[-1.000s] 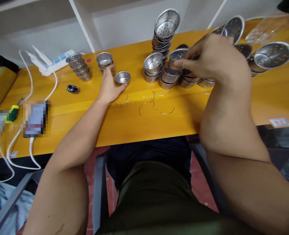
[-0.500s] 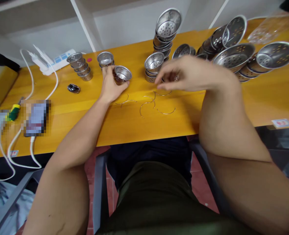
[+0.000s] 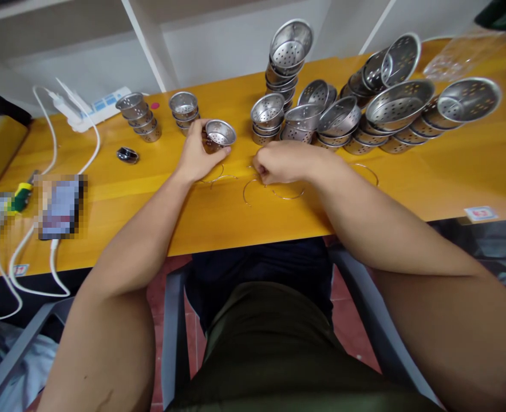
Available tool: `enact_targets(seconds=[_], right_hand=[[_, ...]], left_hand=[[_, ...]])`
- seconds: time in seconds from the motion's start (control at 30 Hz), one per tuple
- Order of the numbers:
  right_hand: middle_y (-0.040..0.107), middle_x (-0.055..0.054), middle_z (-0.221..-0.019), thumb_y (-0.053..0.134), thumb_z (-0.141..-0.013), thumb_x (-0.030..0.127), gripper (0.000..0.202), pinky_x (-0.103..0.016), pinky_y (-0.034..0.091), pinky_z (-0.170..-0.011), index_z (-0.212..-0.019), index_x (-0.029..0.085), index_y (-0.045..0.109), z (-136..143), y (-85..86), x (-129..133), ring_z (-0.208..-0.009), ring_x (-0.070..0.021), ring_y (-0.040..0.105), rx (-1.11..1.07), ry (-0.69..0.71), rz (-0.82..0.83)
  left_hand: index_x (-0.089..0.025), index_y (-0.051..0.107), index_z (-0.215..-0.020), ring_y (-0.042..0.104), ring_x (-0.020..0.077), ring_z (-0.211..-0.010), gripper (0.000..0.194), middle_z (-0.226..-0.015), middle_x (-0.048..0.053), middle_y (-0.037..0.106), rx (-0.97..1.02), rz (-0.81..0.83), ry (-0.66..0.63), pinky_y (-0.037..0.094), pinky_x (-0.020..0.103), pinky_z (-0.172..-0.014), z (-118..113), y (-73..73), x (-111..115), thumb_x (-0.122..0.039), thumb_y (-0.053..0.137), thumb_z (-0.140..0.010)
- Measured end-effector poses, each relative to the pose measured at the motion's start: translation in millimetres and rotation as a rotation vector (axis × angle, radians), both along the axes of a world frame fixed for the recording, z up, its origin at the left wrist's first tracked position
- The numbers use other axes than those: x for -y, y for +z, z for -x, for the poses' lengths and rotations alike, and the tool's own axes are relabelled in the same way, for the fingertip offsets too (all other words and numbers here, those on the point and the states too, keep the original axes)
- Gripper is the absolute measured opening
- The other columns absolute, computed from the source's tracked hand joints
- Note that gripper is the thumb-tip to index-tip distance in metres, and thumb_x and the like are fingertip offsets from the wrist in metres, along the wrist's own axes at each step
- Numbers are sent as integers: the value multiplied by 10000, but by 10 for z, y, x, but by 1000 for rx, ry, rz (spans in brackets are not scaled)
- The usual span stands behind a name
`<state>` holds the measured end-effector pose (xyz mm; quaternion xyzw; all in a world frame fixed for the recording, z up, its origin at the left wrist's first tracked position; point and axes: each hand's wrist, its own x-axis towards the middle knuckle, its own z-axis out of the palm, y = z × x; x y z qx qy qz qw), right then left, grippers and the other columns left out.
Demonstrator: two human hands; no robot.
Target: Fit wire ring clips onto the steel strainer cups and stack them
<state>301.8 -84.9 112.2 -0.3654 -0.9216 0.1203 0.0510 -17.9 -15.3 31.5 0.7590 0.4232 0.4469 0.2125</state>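
Note:
My left hand (image 3: 200,155) is wrapped round a small perforated metal cup (image 3: 221,133), its open mouth facing up. My right hand (image 3: 281,162) is down at the table among thin curved wires, its fingers pressed together; what they pinch, if anything, is hidden. One curved wire (image 3: 288,197) lies just below that hand, and another wire (image 3: 245,193) lies to its left. Behind my right hand stand nested metal cups (image 3: 268,111). A short stack of cups (image 3: 184,107) is just behind my left hand.
More stacked cups (image 3: 401,106) fill the back right of the yellow table (image 3: 236,229). At the left are another cup stack (image 3: 135,109), a small black object (image 3: 127,155), a power strip (image 3: 107,109), a phone (image 3: 62,209) with white cables and a green-yellow tool (image 3: 20,198).
My right hand has moved down and left onto the wires, its fingers now closed together. The cup in my left hand has shifted slightly right.

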Motion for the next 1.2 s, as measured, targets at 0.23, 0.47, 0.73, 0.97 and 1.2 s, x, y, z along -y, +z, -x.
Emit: enact_targets(seconds=[0.23, 0.47, 0.73, 0.97, 1.2], right_hand=[[918, -121, -1094, 811, -1101, 424, 196, -513, 646, -881, -1189, 258, 866, 41, 249, 141, -981, -367, 842, -117, -81, -51], [929, -190, -1262, 622, -1110, 1049, 876, -567, 643, -987, -1478, 288, 850, -30, 311, 102, -1118, -381, 786, -648, -325, -11], [881, -158, -1161, 460, -1210, 1034, 886, -608, 705, -972, -1540, 304, 840, 162, 175, 115, -1063, -395, 802, -685, -324, -36], [859, -130, -1131, 497, -1264, 952, 791, -629, 736, -1114, -1581, 325, 861, 262, 92, 156, -1084, -416, 821, -556, -335, -104], [898, -125, -1142, 515, -1295, 835, 674, -624, 733, -1192, -1527, 323, 887, 294, 169, 187, -1146, -434, 842, -498, -365, -65]], left_hand=[[-363, 596, -1624, 721, 445, -1677, 1054, -1718, 154, 720, 58, -54, -53, 650, 628, -1440, -30, 56, 25, -832, 1146, -857], [-404, 564, -1621, 787, 438, -1610, 954, -1652, 127, 763, 118, -64, -135, 669, 681, -1425, -48, -54, -87, -845, 1022, -910], [-454, 552, -1646, 837, 429, -1560, 1053, -1644, 87, 772, 149, -27, -253, 735, 688, -1364, -47, 0, 19, -892, 1092, -856], [-360, 667, -1521, 838, 460, -1542, 981, -1479, 96, 804, 78, 72, -180, 738, 705, -1328, -219, 174, 296, -846, 1184, -843], [-385, 650, -1542, 886, 424, -1431, 1095, -1513, 89, 819, 75, 61, -288, 777, 640, -1248, -280, 153, 380, -997, 1139, -777]])
